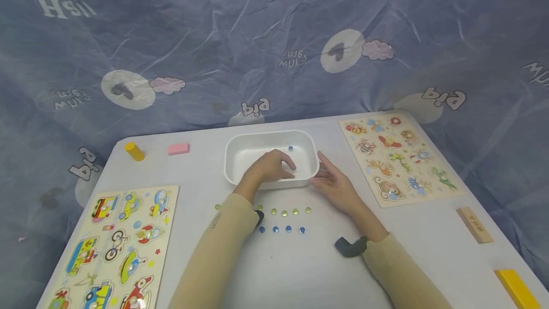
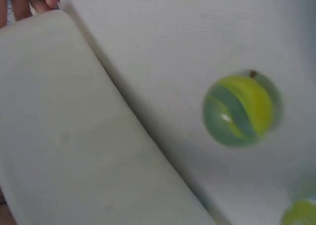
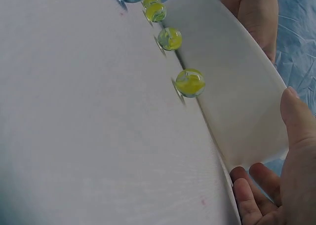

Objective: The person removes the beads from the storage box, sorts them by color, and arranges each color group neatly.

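A white plastic tub (image 1: 240, 144) stands at the back middle of the table. My left hand (image 1: 272, 166) reaches over its front rim, thumb and fingers bent down toward the bottom; I cannot tell whether they hold anything. A blue marble (image 1: 290, 148) lies inside, beyond the fingers. At the tub's front right corner, my right hand (image 1: 339, 190) grips the wall, with the thumb (image 3: 291, 111) at the rim and the fingers low on the outside. Before the tub runs a row of yellow-green marbles (image 1: 284, 213), and nearer me a row of blue marbles (image 1: 276, 229).
A vehicle puzzle board (image 1: 171, 204) lies at the left, an insect puzzle board (image 1: 375, 194) at the right. A yellow cylinder (image 1: 135, 151) and pink block (image 1: 178, 149) sit back left. A wooden block (image 1: 475, 225) and yellow block (image 1: 516, 289) lie along the right edge.
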A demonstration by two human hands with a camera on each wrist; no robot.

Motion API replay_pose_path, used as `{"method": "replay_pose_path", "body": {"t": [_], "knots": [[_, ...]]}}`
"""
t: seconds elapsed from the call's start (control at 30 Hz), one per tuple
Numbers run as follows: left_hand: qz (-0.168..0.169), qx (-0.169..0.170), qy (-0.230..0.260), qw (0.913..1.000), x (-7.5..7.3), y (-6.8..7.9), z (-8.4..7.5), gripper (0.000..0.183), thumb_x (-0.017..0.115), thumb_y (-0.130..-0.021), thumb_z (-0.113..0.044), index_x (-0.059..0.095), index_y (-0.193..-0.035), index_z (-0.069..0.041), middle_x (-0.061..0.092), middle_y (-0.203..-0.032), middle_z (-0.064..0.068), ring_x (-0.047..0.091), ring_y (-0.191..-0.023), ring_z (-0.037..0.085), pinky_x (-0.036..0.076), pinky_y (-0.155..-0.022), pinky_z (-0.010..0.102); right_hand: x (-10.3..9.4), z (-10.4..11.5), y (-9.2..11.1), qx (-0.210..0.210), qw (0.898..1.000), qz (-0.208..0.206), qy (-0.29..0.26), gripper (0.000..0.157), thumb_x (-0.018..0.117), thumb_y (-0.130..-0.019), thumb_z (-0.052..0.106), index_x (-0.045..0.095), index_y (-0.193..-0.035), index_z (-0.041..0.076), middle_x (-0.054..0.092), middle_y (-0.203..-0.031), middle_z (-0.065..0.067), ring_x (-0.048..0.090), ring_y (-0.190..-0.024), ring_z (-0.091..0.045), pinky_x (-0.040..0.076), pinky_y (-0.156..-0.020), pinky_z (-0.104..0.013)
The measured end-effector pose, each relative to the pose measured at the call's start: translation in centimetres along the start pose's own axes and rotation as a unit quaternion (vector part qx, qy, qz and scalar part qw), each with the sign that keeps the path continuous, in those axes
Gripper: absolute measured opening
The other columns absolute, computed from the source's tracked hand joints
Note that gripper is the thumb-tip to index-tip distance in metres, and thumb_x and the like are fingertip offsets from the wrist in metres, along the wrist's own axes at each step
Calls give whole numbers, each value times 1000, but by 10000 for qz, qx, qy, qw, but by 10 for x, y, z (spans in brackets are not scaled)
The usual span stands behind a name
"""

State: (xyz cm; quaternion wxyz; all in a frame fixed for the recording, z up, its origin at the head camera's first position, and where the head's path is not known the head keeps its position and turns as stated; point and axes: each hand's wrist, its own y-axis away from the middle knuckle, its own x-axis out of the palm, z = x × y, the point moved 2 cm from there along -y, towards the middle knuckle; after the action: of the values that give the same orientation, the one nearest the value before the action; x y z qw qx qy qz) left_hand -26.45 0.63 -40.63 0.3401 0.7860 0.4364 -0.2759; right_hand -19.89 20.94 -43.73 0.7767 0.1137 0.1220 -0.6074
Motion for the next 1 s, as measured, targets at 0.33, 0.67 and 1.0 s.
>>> {"method": "replay_pose_path", "body": {"t": [0.33,0.67,1.0], "knots": [[744,-41,265,9969,14,-20,5,13,77,-72,-20,73,-84,-25,69,-87,-7,60,-86,13,49,-80,30,1,0,0,-16,9999,-78,71,79,67,-88,26,20,-151,27,49,-140,-15,60,-116,-30,53,-88,-33],[841,668,114,9941,27,-36,-4,6,72,-79,-24,73,-83,-29,68,-88,-10,56,-87,11,45,-87,30,-1,-1,-1,1,10000,-40,18,78,67,-88,26,21,-150,28,48,-141,-14,59,-116,-30,53,-86,-32],[884,199,4,9959,19,-30,4,11,74,-76,-30,71,-87,-31,64,-85,-5,57,-84,14,47,-81,33,-1,0,1,41,10000,-63,26,77,66,-88,26,21,-150,28,47,-142,-15,59,-116,-31,53,-86,-33]]}}
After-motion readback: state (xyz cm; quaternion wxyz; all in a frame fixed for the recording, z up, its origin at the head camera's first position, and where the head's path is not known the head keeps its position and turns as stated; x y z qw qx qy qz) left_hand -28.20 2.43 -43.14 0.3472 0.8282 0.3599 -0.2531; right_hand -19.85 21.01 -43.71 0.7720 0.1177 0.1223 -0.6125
